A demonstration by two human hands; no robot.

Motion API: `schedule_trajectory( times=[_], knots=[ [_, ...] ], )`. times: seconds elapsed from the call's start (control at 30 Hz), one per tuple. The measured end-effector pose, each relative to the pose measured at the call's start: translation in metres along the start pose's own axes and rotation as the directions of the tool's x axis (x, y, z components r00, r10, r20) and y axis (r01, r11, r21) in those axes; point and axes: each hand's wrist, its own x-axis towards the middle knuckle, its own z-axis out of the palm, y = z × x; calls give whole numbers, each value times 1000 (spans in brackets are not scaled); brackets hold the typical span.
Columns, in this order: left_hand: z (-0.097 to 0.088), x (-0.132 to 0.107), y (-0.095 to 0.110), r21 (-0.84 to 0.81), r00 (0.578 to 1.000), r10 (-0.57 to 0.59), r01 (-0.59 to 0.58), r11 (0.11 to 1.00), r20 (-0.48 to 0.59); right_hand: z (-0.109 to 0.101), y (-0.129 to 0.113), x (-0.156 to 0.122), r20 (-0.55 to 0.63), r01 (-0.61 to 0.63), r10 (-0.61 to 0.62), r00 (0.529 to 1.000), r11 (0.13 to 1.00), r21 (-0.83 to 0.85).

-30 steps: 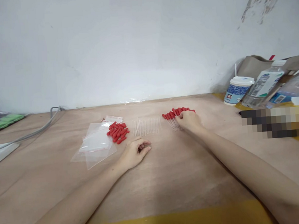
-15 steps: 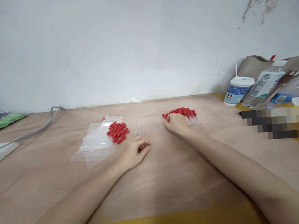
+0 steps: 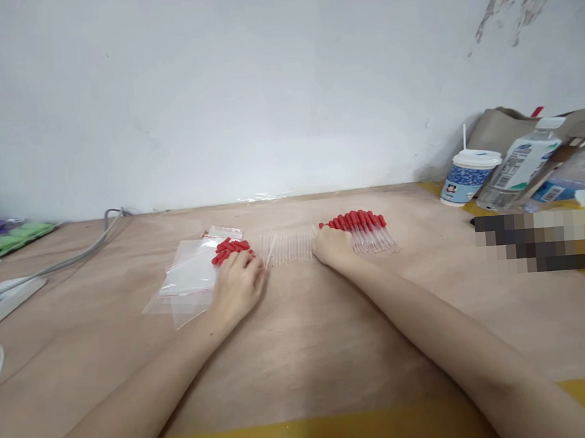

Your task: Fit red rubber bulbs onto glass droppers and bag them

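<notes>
My left hand (image 3: 237, 283) reaches over the near side of a loose pile of red rubber bulbs (image 3: 229, 247). Its fingers are bent and a little apart, covering part of the pile; nothing shows in its grasp. A row of thin clear dropper tubes (image 3: 290, 246) lies side by side between my hands. At the right end of that row, my right hand (image 3: 332, 246) is closed, its fingertips pinched on a tube they mostly hide. Just beyond it lie finished-looking droppers, clear tubes (image 3: 374, 238) with red bulbs (image 3: 360, 218) on their far ends.
Clear zip bags (image 3: 186, 273) lie flat left of the pile. A power strip (image 3: 12, 302) with a grey cable (image 3: 84, 248) and green and purple packets (image 3: 13, 240) are farther left. A lidded cup (image 3: 467, 177) and a plastic bottle (image 3: 519, 163) stand at right.
My left hand has moved forward and left from the bare table onto the red bulbs. My right hand has shifted left from the capped droppers to the end of the tube row.
</notes>
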Motion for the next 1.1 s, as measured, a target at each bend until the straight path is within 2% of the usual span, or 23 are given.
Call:
schedule_trajectory(
  times=[0.1, 0.17, 0.23, 0.27, 0.37, 0.5, 0.6, 0.7, 0.77, 0.83, 0.97, 1.1],
  knots=[
    [-9, 2, -17, 231, 996, -67, 54, 971, 50, 3, 11, -18, -166, 102, -106, 980, 994, -36],
    [-12, 1, -21, 311, 990, -104, 69, 948, 98, 8, 23, -31, -297, 250, -268, 917, 963, -99],
    [-14, 1, -21, 339, 982, -130, 75, 938, 140, 15, 37, -43, -367, 392, -411, 834, 911, -129],
    [-14, 1, -20, 341, 977, -139, 78, 937, 159, 19, 44, -48, -384, 440, -446, 808, 891, -110],
    [-11, -1, -19, 343, 969, -153, 79, 936, 193, 29, 61, -57, -442, 528, -462, 769, 849, 31],
    [-10, -2, -17, 361, 981, -113, 49, 931, 159, 31, 69, -62, -485, 596, -458, 745, 784, 174],
    [-12, -2, -3, 219, 993, -23, -3, 976, 115, 27, 67, -65, -468, 633, -487, 738, 739, 229],
    [-10, -2, 18, -124, 997, 33, -24, 992, 76, 23, 63, -70, -456, 663, -511, 729, 693, 283],
    [-4, -3, 29, -370, 995, 40, -2, 929, 96, 22, 61, -73, -455, 678, -526, 718, 677, 286],
    [2, -4, 36, -535, 989, 30, 52, 843, 143, 21, 59, -76, -444, 690, -549, 708, 672, 269],
    [9, -5, 38, -650, 984, -39, 145, 746, 175, 19, 56, -79, -428, 712, -582, 691, 651, 264],
    [9, -5, 38, -672, 987, -36, 134, 729, 158, 19, 51, -80, -430, 706, -572, 699, 650, 283]
  ],
)
